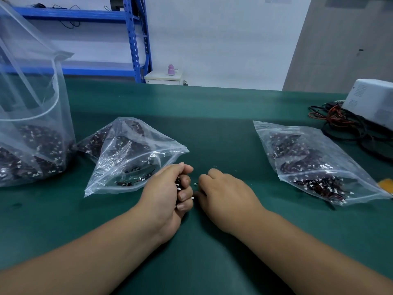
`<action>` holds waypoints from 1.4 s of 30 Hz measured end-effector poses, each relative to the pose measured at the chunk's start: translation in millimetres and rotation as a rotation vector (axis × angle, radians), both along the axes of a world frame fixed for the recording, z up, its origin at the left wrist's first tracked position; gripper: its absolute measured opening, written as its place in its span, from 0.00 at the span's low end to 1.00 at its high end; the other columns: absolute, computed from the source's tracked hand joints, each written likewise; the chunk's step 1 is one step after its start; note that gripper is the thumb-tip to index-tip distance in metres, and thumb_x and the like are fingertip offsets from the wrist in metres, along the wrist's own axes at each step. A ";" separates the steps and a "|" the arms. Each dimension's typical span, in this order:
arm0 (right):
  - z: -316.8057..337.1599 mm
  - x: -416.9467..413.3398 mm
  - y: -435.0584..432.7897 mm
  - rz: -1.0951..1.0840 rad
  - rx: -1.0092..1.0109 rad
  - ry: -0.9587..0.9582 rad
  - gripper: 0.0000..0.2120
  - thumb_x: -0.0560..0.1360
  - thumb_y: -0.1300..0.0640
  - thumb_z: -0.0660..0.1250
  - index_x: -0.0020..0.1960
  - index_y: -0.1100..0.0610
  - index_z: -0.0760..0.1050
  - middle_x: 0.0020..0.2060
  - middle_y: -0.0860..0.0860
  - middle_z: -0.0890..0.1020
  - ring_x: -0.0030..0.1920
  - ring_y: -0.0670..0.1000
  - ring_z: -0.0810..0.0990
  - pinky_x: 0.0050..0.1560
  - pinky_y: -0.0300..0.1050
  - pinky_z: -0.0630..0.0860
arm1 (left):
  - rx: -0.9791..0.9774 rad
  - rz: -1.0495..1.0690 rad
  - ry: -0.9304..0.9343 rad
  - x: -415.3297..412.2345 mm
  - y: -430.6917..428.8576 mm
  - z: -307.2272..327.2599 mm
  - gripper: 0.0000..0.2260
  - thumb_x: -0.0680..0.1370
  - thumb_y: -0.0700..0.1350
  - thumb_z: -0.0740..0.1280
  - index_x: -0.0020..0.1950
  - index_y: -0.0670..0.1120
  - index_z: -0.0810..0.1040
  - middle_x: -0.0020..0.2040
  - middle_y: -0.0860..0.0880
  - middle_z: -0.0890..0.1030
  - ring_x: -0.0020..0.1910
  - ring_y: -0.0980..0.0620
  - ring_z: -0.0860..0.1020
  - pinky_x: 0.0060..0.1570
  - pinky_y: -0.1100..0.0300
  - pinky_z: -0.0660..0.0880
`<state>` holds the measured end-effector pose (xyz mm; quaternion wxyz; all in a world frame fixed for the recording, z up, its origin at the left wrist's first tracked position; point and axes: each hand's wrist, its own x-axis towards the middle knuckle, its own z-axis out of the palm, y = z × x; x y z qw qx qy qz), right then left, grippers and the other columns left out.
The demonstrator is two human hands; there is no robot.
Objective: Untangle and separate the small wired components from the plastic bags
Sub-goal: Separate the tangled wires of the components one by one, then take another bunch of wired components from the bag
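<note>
My left hand (168, 192) is curled into a fist around a small bundle of wired components (178, 185), dark wires with tiny white connectors showing between the fingers. My right hand (223, 192) rests knuckles-up right beside it, fingers bent down over a white connector (195, 184) at the gap between the hands; what it pinches is hidden. An open clear plastic bag (127, 158) with a few loose components lies just left of my left hand. A sealed-looking bag (308, 160) full of components lies to the right.
A large clear bag (32, 124) holding many components stands at the far left on the green mat (212, 124). A white device (372, 101) and tangled red and black cables (344, 124) sit at the right edge. Blue shelving (136, 39) stands behind.
</note>
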<state>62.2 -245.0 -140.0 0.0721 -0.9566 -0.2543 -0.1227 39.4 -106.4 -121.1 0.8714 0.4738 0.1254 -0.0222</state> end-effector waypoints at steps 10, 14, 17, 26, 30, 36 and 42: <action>6.5 -18.8 -44.0 -0.262 -0.009 0.028 0.14 0.77 0.53 0.58 0.36 0.53 0.56 0.31 0.49 0.68 0.34 0.55 0.69 0.30 0.48 0.57 | 0.082 -0.029 -0.045 -4.0 -2.5 1.3 0.08 0.81 0.43 0.62 0.44 0.44 0.77 0.29 0.50 0.70 0.21 0.55 0.61 0.20 0.67 0.57; 9.6 -25.8 -62.1 -0.319 0.048 0.066 0.06 0.75 0.57 0.58 0.42 0.52 0.61 0.32 0.49 0.71 0.33 0.56 0.69 0.29 0.48 0.59 | 0.093 -0.035 -0.044 -4.6 -3.3 2.9 0.08 0.81 0.43 0.61 0.45 0.44 0.76 0.29 0.50 0.70 0.21 0.55 0.61 0.20 0.67 0.56; 8.5 -28.8 -67.6 -0.343 0.026 0.063 0.01 0.77 0.56 0.56 0.48 0.52 0.65 0.36 0.49 0.74 0.36 0.57 0.73 0.32 0.49 0.64 | 0.100 -0.037 -0.049 -5.9 -4.1 4.0 0.08 0.81 0.43 0.61 0.45 0.44 0.76 0.29 0.50 0.69 0.22 0.55 0.61 0.20 0.67 0.55; 3.9 -38.5 -94.8 -0.363 -0.041 0.013 0.17 0.80 0.46 0.57 0.37 0.51 0.57 0.33 0.47 0.69 0.38 0.57 0.72 0.35 0.49 0.65 | 0.134 -0.058 -0.093 -8.5 -4.7 2.4 0.08 0.82 0.43 0.60 0.45 0.44 0.76 0.29 0.50 0.69 0.22 0.55 0.61 0.21 0.67 0.55; 8.4 -42.0 -125.3 -0.436 -0.015 -0.006 0.15 0.77 0.48 0.60 0.37 0.54 0.61 0.32 0.48 0.71 0.35 0.57 0.72 0.33 0.48 0.64 | 0.155 -0.069 -0.110 -7.0 -5.4 0.3 0.08 0.82 0.43 0.60 0.45 0.44 0.76 0.29 0.50 0.70 0.22 0.55 0.61 0.21 0.67 0.55; 18.2 -19.1 -178.5 -0.656 0.421 -0.013 0.11 0.73 0.56 0.65 0.33 0.57 0.70 0.28 0.51 0.76 0.32 0.53 0.74 0.30 0.45 0.68 | 0.168 -0.074 -0.129 -6.5 -5.7 -2.1 0.09 0.82 0.43 0.61 0.44 0.45 0.77 0.29 0.50 0.70 0.22 0.55 0.61 0.21 0.67 0.56; 25.1 9.3 -186.5 -0.746 1.030 -0.028 0.20 0.74 0.55 0.65 0.27 0.54 0.62 0.21 0.47 0.62 0.24 0.51 0.60 0.25 0.39 0.58 | 0.175 -0.075 -0.135 -5.7 -5.9 -2.6 0.09 0.82 0.43 0.61 0.44 0.45 0.77 0.29 0.50 0.70 0.21 0.55 0.62 0.21 0.67 0.56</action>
